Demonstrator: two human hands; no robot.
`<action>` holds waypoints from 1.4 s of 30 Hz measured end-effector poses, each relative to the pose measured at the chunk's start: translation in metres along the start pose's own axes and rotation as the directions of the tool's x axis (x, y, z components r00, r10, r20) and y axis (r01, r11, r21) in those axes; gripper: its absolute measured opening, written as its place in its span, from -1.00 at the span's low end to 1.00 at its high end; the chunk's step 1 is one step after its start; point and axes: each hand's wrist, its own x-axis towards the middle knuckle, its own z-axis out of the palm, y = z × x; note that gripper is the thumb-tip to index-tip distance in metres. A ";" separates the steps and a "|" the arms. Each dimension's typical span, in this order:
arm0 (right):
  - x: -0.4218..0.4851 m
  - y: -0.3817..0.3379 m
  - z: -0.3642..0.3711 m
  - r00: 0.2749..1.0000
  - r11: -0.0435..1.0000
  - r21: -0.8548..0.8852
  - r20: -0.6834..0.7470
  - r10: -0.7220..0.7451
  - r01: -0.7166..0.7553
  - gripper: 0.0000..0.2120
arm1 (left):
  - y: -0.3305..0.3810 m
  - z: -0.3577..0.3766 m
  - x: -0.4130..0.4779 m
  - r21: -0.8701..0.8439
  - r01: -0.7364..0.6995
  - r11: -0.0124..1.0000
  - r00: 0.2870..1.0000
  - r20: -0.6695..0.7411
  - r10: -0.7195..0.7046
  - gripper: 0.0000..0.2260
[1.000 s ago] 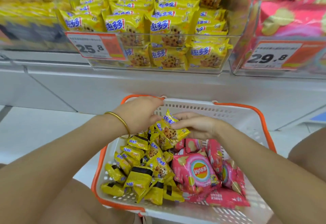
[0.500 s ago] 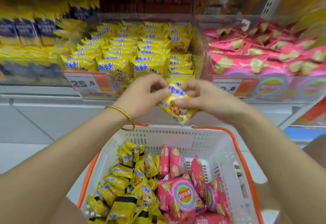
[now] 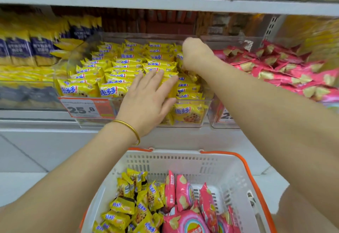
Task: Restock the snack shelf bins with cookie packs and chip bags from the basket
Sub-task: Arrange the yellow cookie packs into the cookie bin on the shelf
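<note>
Cookie packs fill the clear bin at mid-frame, with more in the basket at the bottom beside the chip bags. Our left hand lies flat, fingers spread, pressing the front rows. Our right hand curls down at the bin's back right corner, and we cannot tell what it pinches. Heaped this high, packs could slide over the front rim if we lift the pressing hand carelessly. The packs read 趣多多; the price tag at lower left of the bin reads 25.8.

White metal shelving stands above a pale, evenly lit floor.
</note>
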 end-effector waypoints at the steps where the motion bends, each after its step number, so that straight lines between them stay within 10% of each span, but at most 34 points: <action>1: 0.007 0.001 0.000 1.000 0.999 -0.026 0.003 -0.022 0.022 -0.78 | -0.001 0.001 0.000 0.009 -0.009 1.000 1.000 -0.015 0.009 -0.46; 8: 0.030 0.011 0.007 0.983 0.887 -0.425 0.076 -0.166 0.183 -0.77 | -0.004 0.006 -0.001 0.014 -0.043 0.999 0.996 -0.075 0.044 -0.50; 16: 0.025 0.006 0.001 0.976 0.941 -0.274 0.139 -0.166 0.199 -0.92 | -0.008 0.008 -0.002 -0.027 -0.069 0.997 0.996 -0.066 0.067 -0.50; 24: -0.083 0.021 -0.025 0.943 0.947 0.109 -0.185 -0.278 0.301 -0.79 | 0.001 -0.017 -0.043 -0.026 -0.172 0.985 0.942 -0.296 0.157 -0.68; 27: -0.128 0.015 0.004 0.908 0.881 0.318 0.117 -0.402 0.349 -0.89 | 0.000 -0.015 -0.073 -0.040 -0.158 0.987 0.978 -0.147 0.150 -0.70; 31: -0.162 -0.001 0.108 0.621 0.884 0.298 0.630 -0.465 0.360 -0.88 | -0.008 0.005 -0.115 -0.026 -0.106 0.994 0.964 0.244 0.109 -0.66; 36: -0.226 0.005 0.240 0.467 0.912 0.324 0.784 -0.408 0.254 -0.73 | -0.013 0.024 -0.160 0.011 -0.115 0.993 0.876 0.473 0.096 -0.64; 42: -0.268 0.003 0.298 0.496 0.957 0.283 0.841 -0.217 -0.061 -0.61 | -0.017 0.027 -0.169 0.008 -0.073 0.997 0.884 0.463 0.061 -0.64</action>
